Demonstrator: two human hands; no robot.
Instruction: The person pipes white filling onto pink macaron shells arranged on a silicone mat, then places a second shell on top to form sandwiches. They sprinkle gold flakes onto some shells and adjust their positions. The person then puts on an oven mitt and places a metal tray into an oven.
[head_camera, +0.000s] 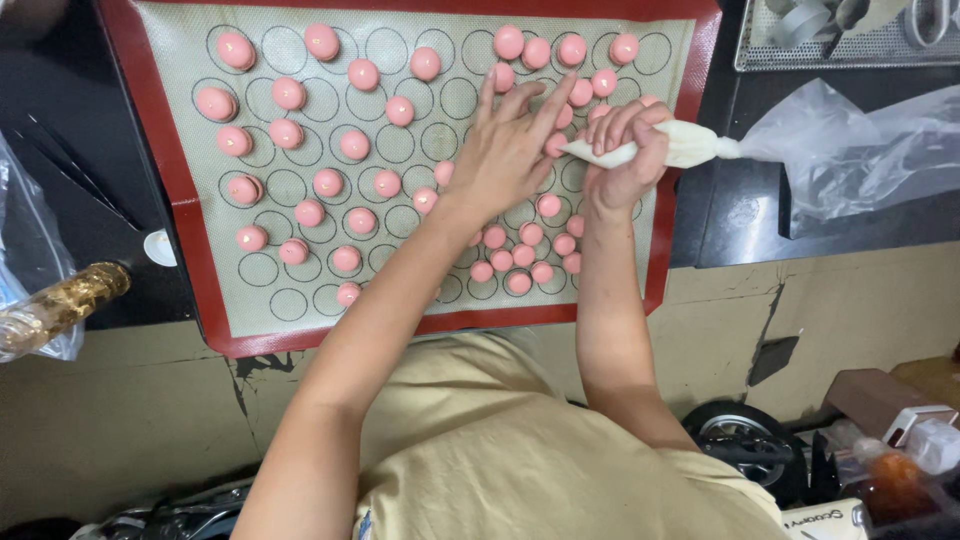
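Right hand (625, 160), centre right: grip clenched round piping bag (690, 143), nozzle hidden behind fingers. Left hand (505, 150): grip released, fingers spread over pink shells (355, 145) on baking mat (180, 190), covering several.

Head camera, close, straight down over baking mat (180, 200)

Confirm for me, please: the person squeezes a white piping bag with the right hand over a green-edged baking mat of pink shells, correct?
Not quite: the head view shows the baking mat edged in red, not green. The right hand does squeeze the white piping bag over the pink shells.
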